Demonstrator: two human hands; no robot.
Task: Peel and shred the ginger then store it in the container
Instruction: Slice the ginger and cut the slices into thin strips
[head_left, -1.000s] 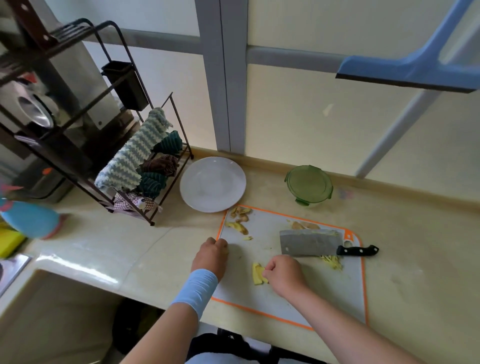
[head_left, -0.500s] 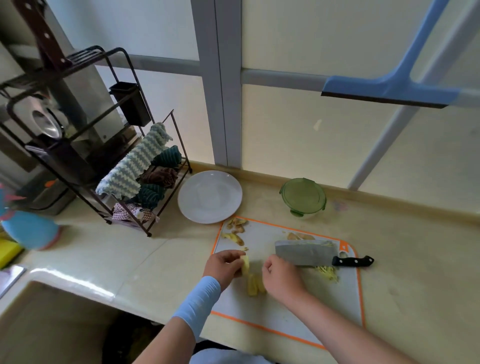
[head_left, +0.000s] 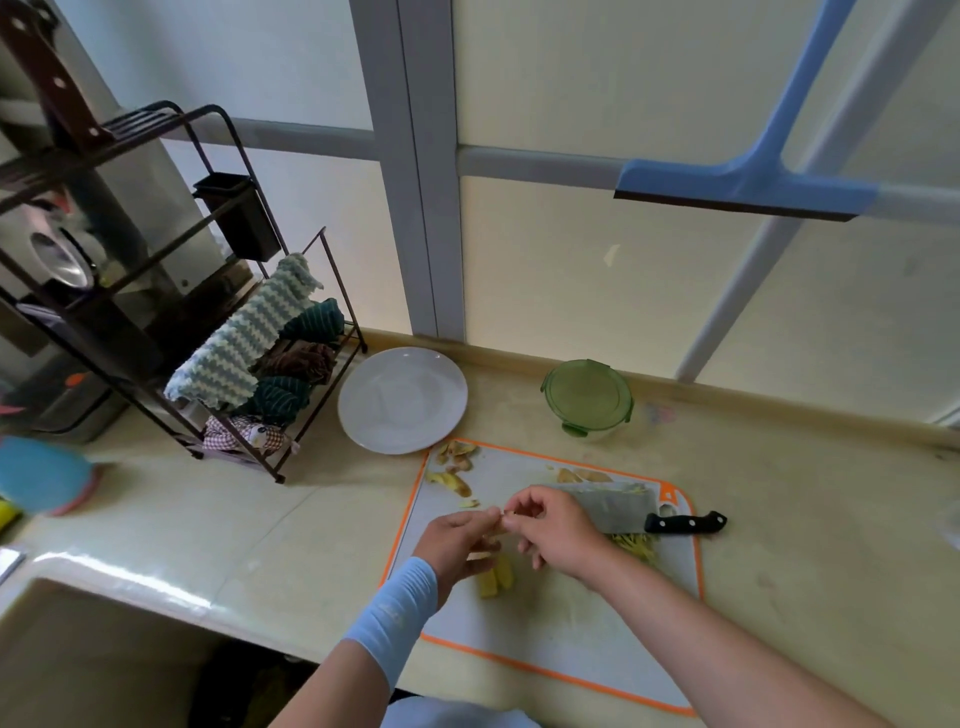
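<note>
Both hands have been lifted off the white plastic cutting board with the orange rim (head_left: 571, 618) and brought together above it since the earlier frames. A small pale sliver of ginger (head_left: 503, 515) is pinched between the left hand (head_left: 457, 540) and the right hand (head_left: 553, 530). Thumb and forefinger of each are closed on it, and the other fingers are loosely curled. The sliver is mostly covered by the fingertips, so its shape is hard to make out. Beneath the hands, a few yellow ginger slices (head_left: 497, 577) are left on the board, partly hidden by the left hand. The steel cleaver with the black handle (head_left: 618, 512) is laid flat on the board's far side. Its blade is partly covered by the right hand, and its handle end overhangs the rim. A small heap of shredded ginger (head_left: 636, 545) is seen just below the blade, partly hidden by the right wrist. Brown peel scraps (head_left: 460, 451) are scattered at the board's far left corner. The round green-lidded container (head_left: 587, 397) is stood closed on the table (head_left: 260, 519) beyond the board, near a round white plate (head_left: 402, 400). Both forearms are cut off by the lower edge
</note>
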